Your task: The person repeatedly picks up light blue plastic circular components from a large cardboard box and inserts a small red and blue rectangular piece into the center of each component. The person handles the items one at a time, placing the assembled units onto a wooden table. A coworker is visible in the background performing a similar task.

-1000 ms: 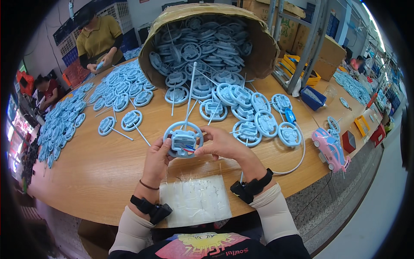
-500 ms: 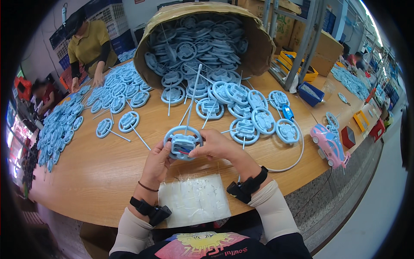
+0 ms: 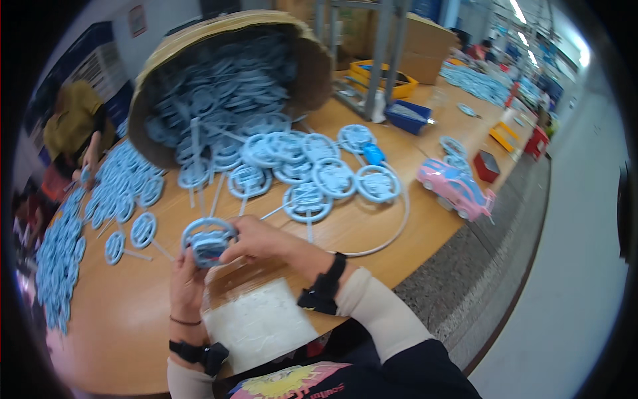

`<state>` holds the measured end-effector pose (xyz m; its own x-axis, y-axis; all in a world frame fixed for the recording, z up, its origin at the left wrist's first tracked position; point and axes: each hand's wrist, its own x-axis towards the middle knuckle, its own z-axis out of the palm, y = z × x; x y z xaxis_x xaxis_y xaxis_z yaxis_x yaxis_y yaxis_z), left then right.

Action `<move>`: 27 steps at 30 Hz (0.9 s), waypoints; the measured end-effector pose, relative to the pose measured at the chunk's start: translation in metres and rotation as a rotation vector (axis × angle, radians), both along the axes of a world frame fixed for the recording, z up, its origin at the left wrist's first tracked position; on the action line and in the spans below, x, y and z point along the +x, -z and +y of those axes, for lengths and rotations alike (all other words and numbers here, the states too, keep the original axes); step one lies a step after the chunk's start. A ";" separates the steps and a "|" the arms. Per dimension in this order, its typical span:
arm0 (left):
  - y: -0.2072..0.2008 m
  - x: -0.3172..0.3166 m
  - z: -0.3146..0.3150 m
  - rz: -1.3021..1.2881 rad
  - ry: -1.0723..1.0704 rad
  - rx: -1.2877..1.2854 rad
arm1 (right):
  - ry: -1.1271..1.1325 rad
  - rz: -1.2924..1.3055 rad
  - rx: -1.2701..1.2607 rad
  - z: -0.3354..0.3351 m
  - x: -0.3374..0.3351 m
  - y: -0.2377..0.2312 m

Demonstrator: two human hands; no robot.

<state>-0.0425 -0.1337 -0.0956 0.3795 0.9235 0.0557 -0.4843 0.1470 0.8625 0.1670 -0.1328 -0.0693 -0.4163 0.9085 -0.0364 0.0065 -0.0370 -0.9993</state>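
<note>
Between my two hands is a light-blue plastic toy steering wheel (image 3: pixel 209 245) with a long thin rod standing up behind it. Its open hub faces me, and a bit of red and blue, probably wire, shows inside. My left hand (image 3: pixel 187 278) grips the wheel's lower left edge, thumb on the front. My right hand (image 3: pixel 258 238) closes on its right side, with thumb and fingertips near the hub opening; what the fingertips pinch is too small to make out. Below my hands a whitish translucent sheet (image 3: pixel 262 326) lies at the table's near edge.
A large tipped cardboard drum (image 3: pixel 143 126) spills similar wheels (image 3: pixel 309 199) onto the wooden table (image 3: pixel 133 319). A white cable (image 3: pixel 392 236) curves to a small blue device (image 3: pixel 373 154). Right stand a blue bin (image 3: pixel 409 116) and pink toy car (image 3: pixel 455 188). A co-worker (image 3: pixel 76 123) handles wheels far left.
The view has swung right, so the table and its things sit further left in the picture. Both hands still hold the same steering wheel, in nearly the same grip.
</note>
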 end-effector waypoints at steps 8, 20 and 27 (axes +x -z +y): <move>0.011 -0.009 0.006 0.010 -0.041 -0.002 | -0.030 0.036 -0.024 -0.002 0.002 0.000; 0.002 -0.095 0.119 -0.390 -0.401 0.143 | 0.098 -0.075 0.257 0.009 0.007 0.009; -0.026 0.006 0.036 0.204 0.179 0.205 | 0.025 0.054 0.175 0.006 0.003 -0.003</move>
